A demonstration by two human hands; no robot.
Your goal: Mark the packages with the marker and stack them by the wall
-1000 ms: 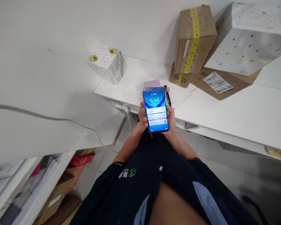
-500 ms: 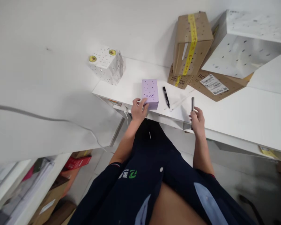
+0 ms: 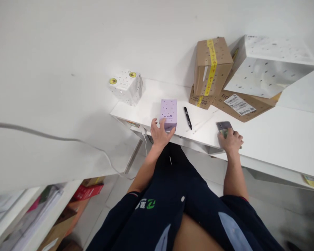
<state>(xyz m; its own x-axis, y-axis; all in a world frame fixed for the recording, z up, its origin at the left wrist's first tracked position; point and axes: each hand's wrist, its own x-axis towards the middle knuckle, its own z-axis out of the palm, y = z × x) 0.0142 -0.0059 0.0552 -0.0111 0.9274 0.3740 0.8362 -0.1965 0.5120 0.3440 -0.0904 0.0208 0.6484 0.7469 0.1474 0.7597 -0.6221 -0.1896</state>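
Note:
A purple box with dark specks (image 3: pixel 168 108) stands on the white desk near its front edge. My left hand (image 3: pixel 161 134) is at the box's near end, its fingers spread, one on the near part of the top and the thumb by the lower right corner. My right hand (image 3: pixel 230 140) grips a grey smartphone (image 3: pixel 223 125), back side up, low over the desk; whether it rests on the surface is hard to tell. Fingers cover much of the phone. Between the hands lies a black marker (image 3: pixel 187 118).
Brown cartons with yellow tape (image 3: pixel 211 66) are stacked against the wall. Beside them a large white speckled box (image 3: pixel 267 69) sits on a labelled carton (image 3: pixel 247 106). At the desk's left end is a smaller white box (image 3: pixel 128 89). A grey cable (image 3: pixel 54 136) hangs at left.
My right hand has moved right and turned the phone from edge-on to back side up at the desk. My left hand's fingers have spread wider at the purple box. The view has tilted up slightly.

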